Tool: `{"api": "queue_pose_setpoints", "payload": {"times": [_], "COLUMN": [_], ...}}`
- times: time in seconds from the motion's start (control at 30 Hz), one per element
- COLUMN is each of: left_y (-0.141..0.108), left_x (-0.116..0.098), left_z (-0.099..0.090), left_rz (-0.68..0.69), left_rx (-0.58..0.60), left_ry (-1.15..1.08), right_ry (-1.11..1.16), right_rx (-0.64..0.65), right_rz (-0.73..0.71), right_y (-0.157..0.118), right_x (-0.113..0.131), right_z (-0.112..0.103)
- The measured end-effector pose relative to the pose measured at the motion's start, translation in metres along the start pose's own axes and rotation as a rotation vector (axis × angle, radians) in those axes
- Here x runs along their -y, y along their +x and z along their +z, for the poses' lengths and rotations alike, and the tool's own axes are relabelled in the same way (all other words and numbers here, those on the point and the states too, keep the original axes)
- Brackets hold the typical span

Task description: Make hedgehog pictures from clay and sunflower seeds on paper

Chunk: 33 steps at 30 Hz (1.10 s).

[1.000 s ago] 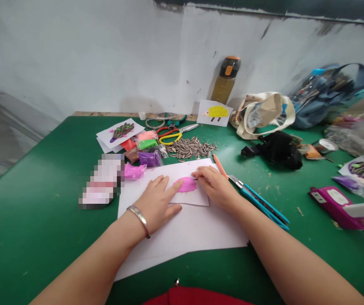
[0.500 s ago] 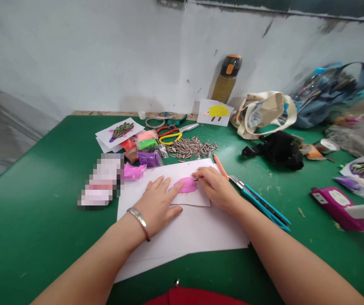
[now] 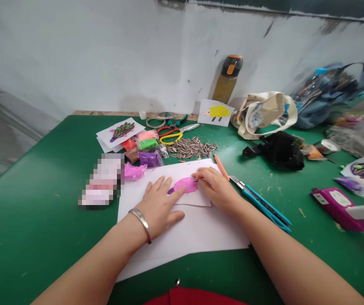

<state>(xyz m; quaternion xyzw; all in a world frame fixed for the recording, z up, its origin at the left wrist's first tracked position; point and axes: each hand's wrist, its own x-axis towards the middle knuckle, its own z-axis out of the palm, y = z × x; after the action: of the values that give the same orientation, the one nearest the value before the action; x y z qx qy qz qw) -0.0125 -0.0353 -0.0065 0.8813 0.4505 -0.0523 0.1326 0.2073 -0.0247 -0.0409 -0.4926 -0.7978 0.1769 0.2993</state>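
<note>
My left hand (image 3: 158,207) lies flat with its fingers apart on a white card (image 3: 194,200), its index fingertip touching the lower left of an oval of pink clay (image 3: 186,185). A small purple patch (image 3: 171,191) shows at the oval's left end. My right hand (image 3: 215,188) rests at the oval's right end, pinching a thin dark item (image 3: 196,181), perhaps a sunflower seed. The card lies on a larger white paper sheet (image 3: 185,241). A metal bangle (image 3: 141,219) circles my left wrist.
Beyond the paper on the green table (image 3: 42,220) lie striped sunflower seeds (image 3: 191,148), clay packets (image 3: 148,148), scissors (image 3: 182,129) and seed-decorated pictures (image 3: 121,131). An orange pencil (image 3: 221,166) and a teal utility knife (image 3: 261,207) lie right of my right hand.
My left hand has slid slightly right over the pink clay, and a purple patch now shows at the clay's left end. My right hand stays nearly still.
</note>
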Motion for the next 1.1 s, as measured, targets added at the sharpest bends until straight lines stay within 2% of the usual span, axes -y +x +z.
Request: {"api": "queue_pose_setpoints", "payload": {"times": [0.63, 0.8, 0.93, 1.1], "left_y": [0.002, 0.003, 0.003, 0.005], "left_x": [0.019, 0.017, 0.014, 0.009], "left_z": [-0.007, -0.004, -0.004, 0.0], "left_rz": [0.091, 0.105, 0.074, 0.029], "left_rx": [-0.016, -0.031, -0.024, -0.081], "left_ry": [-0.033, 0.039, 0.012, 0.005], "right_ry": [0.026, 0.017, 0.016, 0.021], "right_rx": [0.014, 0.015, 0.017, 0.009], "right_rz": [-0.003, 0.008, 0.01, 0.016], "right_y": [-0.001, 0.0, 0.0, -0.001], "right_x": [-0.001, -0.001, -0.002, -0.003], "right_z": [0.0, 0.0, 0.001, 0.002]}}
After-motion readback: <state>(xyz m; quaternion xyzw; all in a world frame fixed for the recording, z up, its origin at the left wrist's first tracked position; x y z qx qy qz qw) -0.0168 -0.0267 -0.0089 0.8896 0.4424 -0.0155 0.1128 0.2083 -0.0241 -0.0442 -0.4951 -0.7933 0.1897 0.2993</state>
